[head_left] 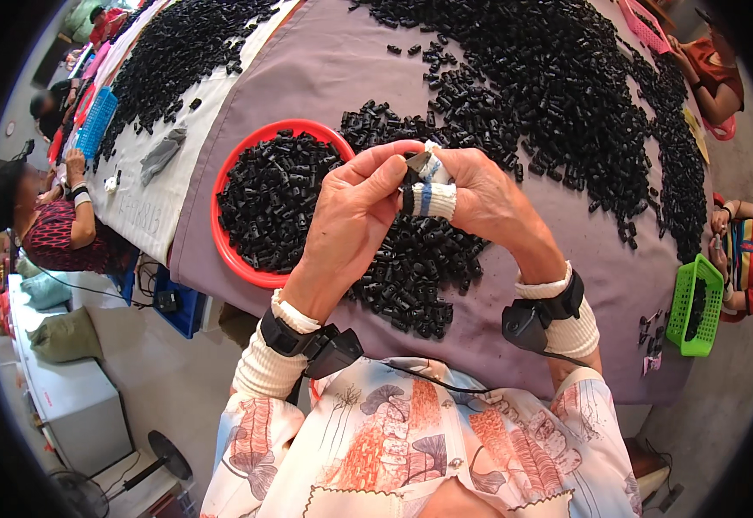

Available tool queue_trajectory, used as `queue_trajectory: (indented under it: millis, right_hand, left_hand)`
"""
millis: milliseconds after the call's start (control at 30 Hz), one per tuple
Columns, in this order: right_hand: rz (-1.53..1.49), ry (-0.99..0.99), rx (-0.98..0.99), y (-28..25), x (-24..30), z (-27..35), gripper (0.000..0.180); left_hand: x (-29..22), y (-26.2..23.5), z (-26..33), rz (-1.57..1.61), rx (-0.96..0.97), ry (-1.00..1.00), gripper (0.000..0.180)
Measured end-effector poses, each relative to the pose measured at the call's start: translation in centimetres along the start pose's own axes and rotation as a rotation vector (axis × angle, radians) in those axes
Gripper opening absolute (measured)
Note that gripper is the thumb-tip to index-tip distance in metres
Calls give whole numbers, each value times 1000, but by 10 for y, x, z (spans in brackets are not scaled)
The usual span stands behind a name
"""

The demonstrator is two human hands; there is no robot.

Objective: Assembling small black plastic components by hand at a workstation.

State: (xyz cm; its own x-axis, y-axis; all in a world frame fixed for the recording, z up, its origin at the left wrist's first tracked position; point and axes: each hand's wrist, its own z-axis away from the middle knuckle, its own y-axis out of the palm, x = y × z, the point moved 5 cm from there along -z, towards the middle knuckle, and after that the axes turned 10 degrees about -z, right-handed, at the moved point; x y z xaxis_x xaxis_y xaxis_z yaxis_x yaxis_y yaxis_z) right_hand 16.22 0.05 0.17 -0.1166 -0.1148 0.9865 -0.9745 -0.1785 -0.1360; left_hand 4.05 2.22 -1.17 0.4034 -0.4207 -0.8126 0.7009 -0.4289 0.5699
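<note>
Above a heap of small black plastic parts [419,293], my two hands meet close together. My left hand [346,203] is closed, thumb and forefinger pinching a small black plastic part [409,178], mostly hidden by the fingers. My right hand [493,194] is closed too, gripping a small grey metal blade [419,161] whose tip points toward the pinched part. White knitted finger covers with blue stripes [431,198] wrap fingers of the right hand. Left of my hands, a round red basin [220,229] holds many of the same black parts.
A large spread of black parts [549,86] covers the far right of the mauve tablecloth [299,56]. A green basket [696,332] sits at the right edge. Other people work around the tables; a blue basket [100,116] and grey glove [162,153] are left.
</note>
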Motion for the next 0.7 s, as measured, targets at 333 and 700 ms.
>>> queue_trajectory:
  millis: [333, 700]
  right_hand:
    - [87, -52, -25, 3, -2, -1, 33]
    - [-109, 114, -45, 0, 7, 2, 36]
  left_hand:
    - [8, -4, -3, 65, -16, -11, 21]
    - [7, -1, -2, 219, 85, -55, 24]
